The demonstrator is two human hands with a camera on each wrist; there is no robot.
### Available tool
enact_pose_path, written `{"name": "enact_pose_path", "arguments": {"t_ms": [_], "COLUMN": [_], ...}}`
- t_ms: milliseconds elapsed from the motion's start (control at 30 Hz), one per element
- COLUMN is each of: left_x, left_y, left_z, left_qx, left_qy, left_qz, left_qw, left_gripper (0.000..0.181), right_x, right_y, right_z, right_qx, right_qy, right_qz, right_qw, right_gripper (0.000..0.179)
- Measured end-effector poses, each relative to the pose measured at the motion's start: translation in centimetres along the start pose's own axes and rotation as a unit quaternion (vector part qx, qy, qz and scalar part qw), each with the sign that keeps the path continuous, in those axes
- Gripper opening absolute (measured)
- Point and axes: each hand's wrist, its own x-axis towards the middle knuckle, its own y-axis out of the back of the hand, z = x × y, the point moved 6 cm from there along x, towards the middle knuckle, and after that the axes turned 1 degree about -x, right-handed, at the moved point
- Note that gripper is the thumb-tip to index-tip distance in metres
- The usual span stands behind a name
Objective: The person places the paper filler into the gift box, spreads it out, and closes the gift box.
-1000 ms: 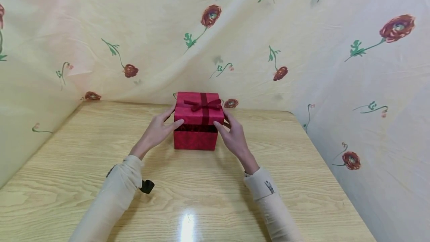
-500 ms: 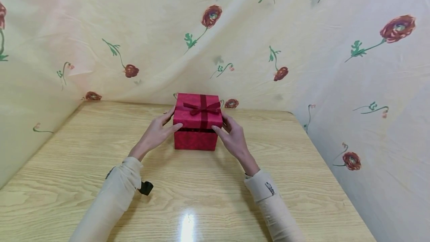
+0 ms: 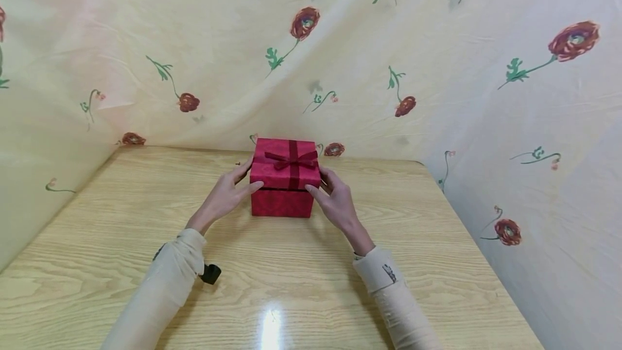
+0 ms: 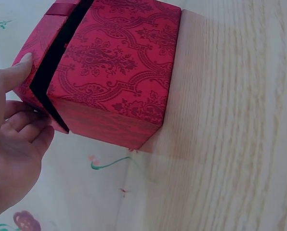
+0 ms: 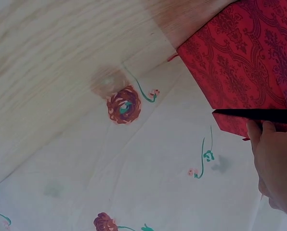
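A red patterned gift box (image 3: 282,203) stands on the table near the back wall. Its lid (image 3: 272,175), with a dark red ribbon bow (image 3: 293,161) on top, sits just over the box's rim. My left hand (image 3: 221,194) holds the lid's left side, thumb on the front face. On the other side my right hand (image 3: 339,205) grips the lid, thumb at the front right corner. In the left wrist view a dark gap shows between the lid (image 4: 41,36) and the box (image 4: 114,62). The right wrist view shows the same gap beside my fingers (image 5: 266,127). The box's inside is hidden.
The light wood table (image 3: 282,263) meets a flower-printed cloth (image 3: 218,69) hung behind it and along both sides. A small black device (image 3: 210,274) sticks out by my left wrist, past the sleeve.
Both hands have lowered the lid a little toward the box, and the dark gap at the front has narrowed to a thin line. The box has stayed in place.
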Motion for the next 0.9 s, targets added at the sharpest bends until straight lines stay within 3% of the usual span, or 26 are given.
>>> {"name": "enact_pose_path", "arguments": {"t_ms": [300,467,700,900], "left_x": [-0.1,-0.3,-0.5,-0.6], "left_y": [-0.2,-0.3,-0.5,-0.6], "left_z": [-0.4,-0.7,-1.2,-1.6], "left_qx": [-0.006,-0.006,-0.006,-0.005], "left_qy": [-0.016,-0.008,0.007,0.012], "left_qz": [0.002,0.0,-0.005,-0.007], "left_qw": [0.9998,0.9999,0.9999,0.9999], "left_gripper": [0.073,0.074,0.077,0.078], "right_x": [-0.2,-0.2,-0.7,-0.9], "right_y": [-0.2,-0.5,-0.6,-0.8], "right_z": [-0.1,-0.3,-3.6,-2.9], "right_qx": [-0.015,-0.019,-0.025,-0.036], "right_qy": [0.005,0.005,0.007,-0.007], "right_qz": [-0.004,-0.014,-0.028,-0.03], "right_qw": [0.9999,0.9997,0.9993,0.9989], "right_gripper": [0.057,0.058,0.053,0.055]}}
